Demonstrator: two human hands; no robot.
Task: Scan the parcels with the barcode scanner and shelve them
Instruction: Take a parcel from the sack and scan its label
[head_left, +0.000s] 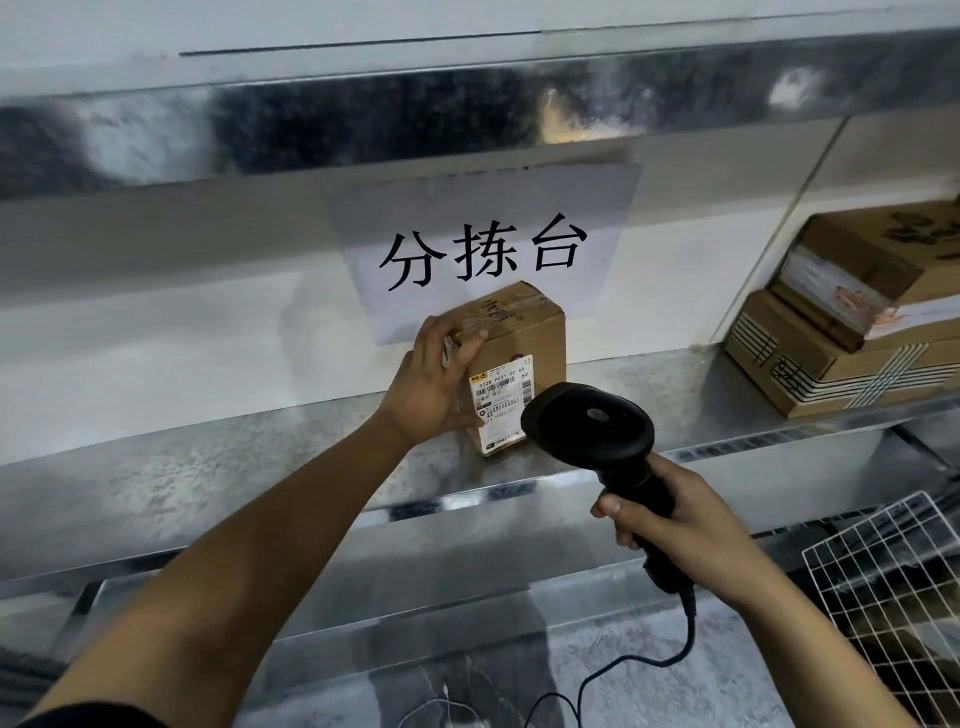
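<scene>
While the small parcel (511, 358) is gripped by the left hand (434, 384) at centre frame, the barcode scanner (597, 431), clasped in the right hand (680, 525), is aimed at its label (501, 400); shelving should follow.

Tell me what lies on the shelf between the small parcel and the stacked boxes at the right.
In the head view, nothing: only bare metal shelf separates the small parcel from the stacked boxes.
</scene>
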